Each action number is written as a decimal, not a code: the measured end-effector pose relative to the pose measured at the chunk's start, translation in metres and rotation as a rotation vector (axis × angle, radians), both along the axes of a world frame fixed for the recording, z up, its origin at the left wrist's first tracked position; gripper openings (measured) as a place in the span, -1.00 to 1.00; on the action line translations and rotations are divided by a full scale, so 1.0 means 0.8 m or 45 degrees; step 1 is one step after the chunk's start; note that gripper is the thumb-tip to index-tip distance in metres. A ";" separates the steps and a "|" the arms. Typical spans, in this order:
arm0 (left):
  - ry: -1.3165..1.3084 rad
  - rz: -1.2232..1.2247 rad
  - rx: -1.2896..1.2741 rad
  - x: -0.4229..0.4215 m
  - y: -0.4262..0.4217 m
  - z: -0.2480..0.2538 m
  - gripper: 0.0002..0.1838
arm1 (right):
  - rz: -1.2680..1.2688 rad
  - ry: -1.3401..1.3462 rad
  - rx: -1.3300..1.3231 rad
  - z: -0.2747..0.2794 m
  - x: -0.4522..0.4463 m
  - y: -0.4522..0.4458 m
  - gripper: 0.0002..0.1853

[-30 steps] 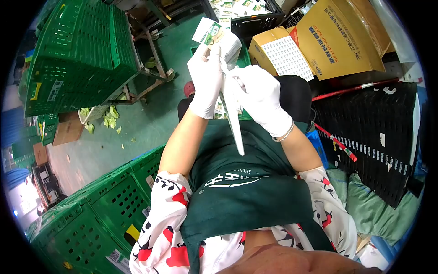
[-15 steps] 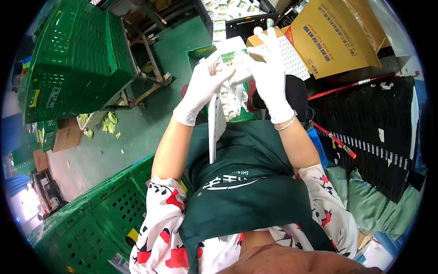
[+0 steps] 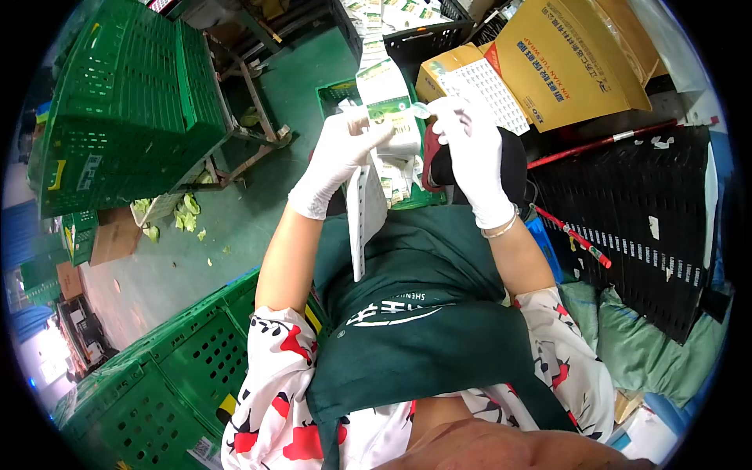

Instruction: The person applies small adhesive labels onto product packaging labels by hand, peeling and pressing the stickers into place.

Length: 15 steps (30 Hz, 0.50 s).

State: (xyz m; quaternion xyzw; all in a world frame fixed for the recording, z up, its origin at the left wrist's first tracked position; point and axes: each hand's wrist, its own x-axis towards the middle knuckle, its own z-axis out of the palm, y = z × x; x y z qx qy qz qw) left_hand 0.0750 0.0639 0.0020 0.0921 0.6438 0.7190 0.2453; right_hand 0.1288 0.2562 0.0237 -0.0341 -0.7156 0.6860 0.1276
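Note:
My left hand (image 3: 338, 157), in a white glove, is closed on a long printed strip of white and green packaging labels (image 3: 388, 98), thumb lying across it. Under that hand a white sheet with dark marks along its edge (image 3: 362, 219) hangs down in front of the apron. My gloved right hand (image 3: 472, 153) is to the right of the strip, its fingers curled. At its fingertips is a small round clear sticker (image 3: 421, 110). Below the strip, a green crate (image 3: 333, 92) between the feet holds several more printed pieces.
A black crate (image 3: 427, 39) of printed pieces stands ahead. To the right are a cardboard box (image 3: 576, 70), a sheet of round stickers (image 3: 489, 94) and a black slotted panel (image 3: 627, 227). Green crates (image 3: 196, 352) stand to the left; leaves (image 3: 188, 211) lie on the floor.
My right hand has come away from the strip, lower and to the right, its fingers now curled with the round sticker at their tips. My left hand and the strip have shifted slightly left.

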 end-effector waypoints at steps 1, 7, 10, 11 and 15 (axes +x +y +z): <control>0.038 0.002 -0.027 0.003 0.003 0.002 -0.70 | 0.026 -0.037 0.088 0.003 -0.003 -0.002 -0.49; 0.067 -0.021 -0.189 0.008 -0.003 -0.002 -0.67 | -0.260 0.284 0.754 -0.018 -0.023 -0.016 -0.38; -0.026 -0.051 -0.111 0.014 -0.009 0.017 -0.67 | -0.123 0.215 0.548 -0.027 -0.019 -0.013 -0.28; -0.070 -0.032 -0.049 0.014 -0.007 0.022 -0.67 | 0.010 0.128 0.363 -0.026 -0.016 -0.012 -0.25; -0.273 0.112 0.251 -0.003 -0.012 -0.002 -0.67 | 0.299 -0.042 0.226 -0.004 0.019 -0.017 -0.29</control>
